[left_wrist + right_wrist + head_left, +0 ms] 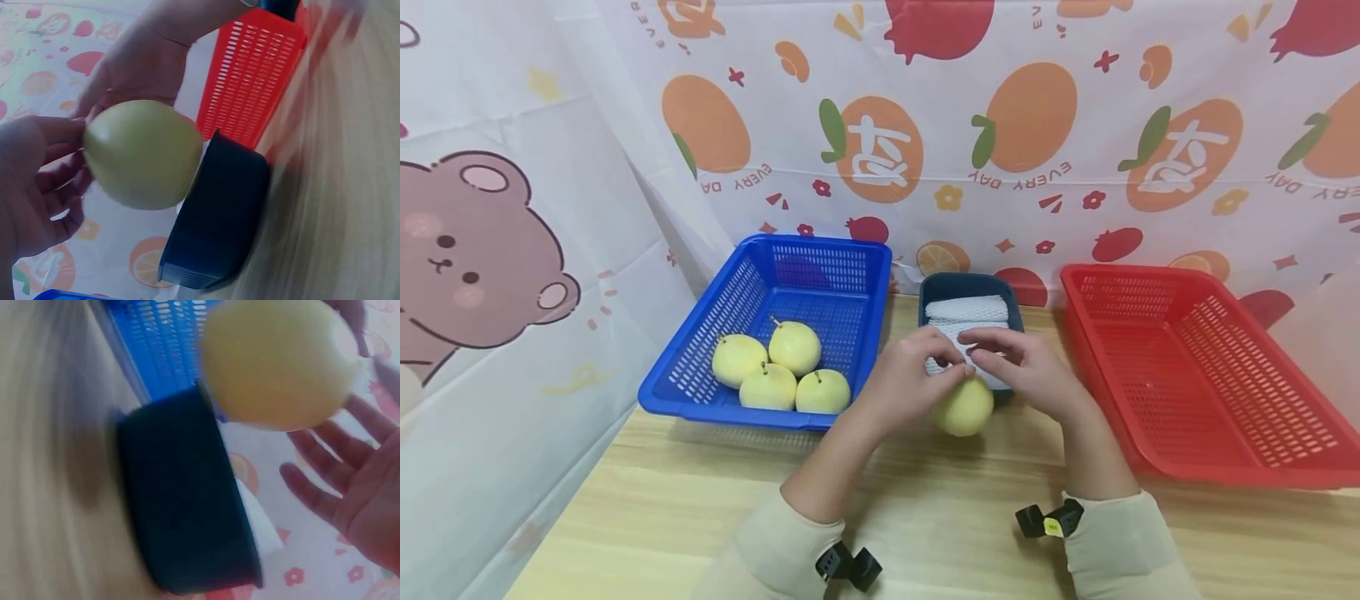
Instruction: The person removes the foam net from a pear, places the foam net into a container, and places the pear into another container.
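A yellow-green pear point(964, 407) hangs in front of a dark rectangular tub point(929, 287), lifted off the table. My left hand point(913, 371) pinches it at the top, near the stem; the exact grip is partly hidden. Close by, my right hand point(1033, 367) has its thumb and forefinger apart beside the stem, and its other fingers point(325, 465) look loosely extended in the right wrist view. White foam net sleeves point(967, 309) lie in the tub. Several more pears point(795, 347) sit in the near part of the blue basket point(760, 414).
On the right stands a red basket point(1187, 375) with no fruit visible inside. The wooden table point(955, 508) runs under both forearms. A printed cloth point(955, 142) hangs behind the containers, and another cloth with a bear point(482, 250) is at the left.
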A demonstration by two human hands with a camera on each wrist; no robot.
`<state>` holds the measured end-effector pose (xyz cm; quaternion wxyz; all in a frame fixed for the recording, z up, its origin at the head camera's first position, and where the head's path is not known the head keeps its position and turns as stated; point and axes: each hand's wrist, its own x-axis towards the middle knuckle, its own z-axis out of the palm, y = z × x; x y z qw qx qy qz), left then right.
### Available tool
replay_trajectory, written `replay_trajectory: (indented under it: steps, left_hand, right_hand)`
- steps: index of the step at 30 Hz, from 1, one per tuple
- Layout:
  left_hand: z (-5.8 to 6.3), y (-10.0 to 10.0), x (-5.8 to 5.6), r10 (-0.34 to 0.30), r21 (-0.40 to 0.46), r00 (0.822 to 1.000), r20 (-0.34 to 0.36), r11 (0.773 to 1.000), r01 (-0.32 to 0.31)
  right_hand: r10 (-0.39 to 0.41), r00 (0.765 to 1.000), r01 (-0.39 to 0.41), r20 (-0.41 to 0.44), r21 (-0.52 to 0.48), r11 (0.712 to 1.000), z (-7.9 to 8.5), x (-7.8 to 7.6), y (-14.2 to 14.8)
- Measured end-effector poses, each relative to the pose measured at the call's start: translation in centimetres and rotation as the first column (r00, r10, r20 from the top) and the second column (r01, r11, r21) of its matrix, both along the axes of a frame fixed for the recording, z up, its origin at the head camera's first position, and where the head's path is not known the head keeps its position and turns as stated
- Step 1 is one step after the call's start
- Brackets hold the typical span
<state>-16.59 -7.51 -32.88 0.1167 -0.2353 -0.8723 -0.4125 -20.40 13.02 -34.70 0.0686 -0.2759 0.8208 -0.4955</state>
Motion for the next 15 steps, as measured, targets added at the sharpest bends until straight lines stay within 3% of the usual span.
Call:
replay_trajectory:
  steps: [4,8,12,15]
  left_hand:
    - [0.1,-0.5,-0.2,0.065,0.166,0.99,-0.129,0.985,-0.043]
    - [0.3,-0.8,-0.3,0.118,0.284,0.972,-0.202,0.957,-0.057]
    - [0.5,-0.9,-0.3,0.157,0.341,0.963,-0.22,0.937,-0.075]
    - [0.6,-0.9,-0.2,0.169,0.355,0.964,-0.203,0.931,-0.088]
  right_hand:
    - [0.114,0.992,-0.112,0.043,-0.055,0.992,-0.2,0.4,-1.0]
    - [0.191,0.977,-0.179,0.093,-0.12,0.976,-0.4,0.8,-2.1]
    - [0.208,0.969,-0.183,0.131,-0.181,0.966,-0.5,1.2,-3.0]
    - [0.146,0.982,-0.12,0.12,-0.203,0.972,-0.4,1.3,-3.2]
